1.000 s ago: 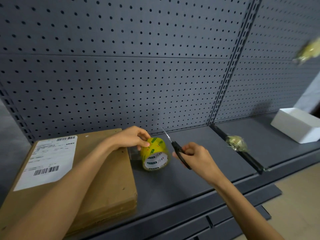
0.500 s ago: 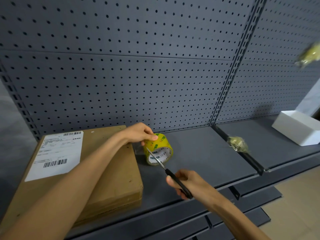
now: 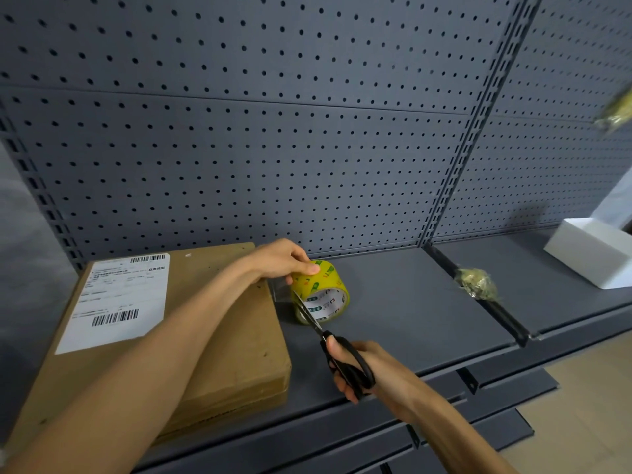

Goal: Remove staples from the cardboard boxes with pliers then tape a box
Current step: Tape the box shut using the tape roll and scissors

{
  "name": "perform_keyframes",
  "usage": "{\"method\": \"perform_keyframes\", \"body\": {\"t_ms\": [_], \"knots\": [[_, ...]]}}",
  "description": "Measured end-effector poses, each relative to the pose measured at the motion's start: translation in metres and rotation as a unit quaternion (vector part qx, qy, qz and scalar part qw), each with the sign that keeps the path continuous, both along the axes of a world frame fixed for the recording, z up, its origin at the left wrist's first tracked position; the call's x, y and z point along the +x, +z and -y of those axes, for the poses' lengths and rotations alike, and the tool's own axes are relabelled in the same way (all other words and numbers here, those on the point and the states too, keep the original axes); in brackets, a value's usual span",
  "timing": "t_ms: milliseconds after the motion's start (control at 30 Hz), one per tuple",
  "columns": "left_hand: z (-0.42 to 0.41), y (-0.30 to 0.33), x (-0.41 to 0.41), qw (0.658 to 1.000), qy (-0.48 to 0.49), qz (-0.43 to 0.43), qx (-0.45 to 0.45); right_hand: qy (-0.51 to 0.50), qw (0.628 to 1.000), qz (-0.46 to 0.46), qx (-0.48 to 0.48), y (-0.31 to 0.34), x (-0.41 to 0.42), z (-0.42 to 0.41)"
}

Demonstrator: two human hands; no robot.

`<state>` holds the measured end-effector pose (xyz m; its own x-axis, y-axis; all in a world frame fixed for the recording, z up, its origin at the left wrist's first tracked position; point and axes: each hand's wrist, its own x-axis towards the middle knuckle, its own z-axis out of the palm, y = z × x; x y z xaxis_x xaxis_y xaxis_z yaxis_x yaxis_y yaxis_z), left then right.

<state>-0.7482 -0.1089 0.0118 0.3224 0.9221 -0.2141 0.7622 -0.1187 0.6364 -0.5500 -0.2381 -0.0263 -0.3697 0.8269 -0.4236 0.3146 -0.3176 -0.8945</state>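
Here the left hand (image 3: pixel 280 260) grips the top of the yellow tape roll (image 3: pixel 319 291) standing on the grey shelf (image 3: pixel 403 302) just beside the cardboard box (image 3: pixel 212 336), while the right hand (image 3: pixel 369 371) has its fingers closed around black-handled scissors (image 3: pixel 337 350), blades at the roll's edge.

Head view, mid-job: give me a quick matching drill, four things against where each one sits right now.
Things:
1. tape roll
2. scissors
3. cardboard box
4. white box

Places:
A. far right of the shelf
B. in the right hand
C. under the left forearm
D. under the left hand, beside the cardboard box

Pairs: 1-D, 2-B, 3-C, 4-A
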Motion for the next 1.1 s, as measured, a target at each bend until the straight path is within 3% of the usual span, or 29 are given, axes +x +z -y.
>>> {"method": "perform_keyframes", "body": {"t_ms": [300, 833, 1100], "knots": [[0.002, 0.002, -0.003, 1.0, -0.014, 0.007, -0.004, -0.015, 0.999, -0.036, 0.005, -0.006, -0.009, -0.005], [0.007, 0.007, -0.009, 0.993, 0.005, 0.114, -0.022, -0.076, 0.995, -0.052, 0.039, -0.015, -0.011, -0.007], [0.007, 0.005, -0.008, 0.991, 0.016, 0.128, -0.021, -0.082, 0.994, -0.055, 0.05, -0.015, -0.016, -0.011]]}}
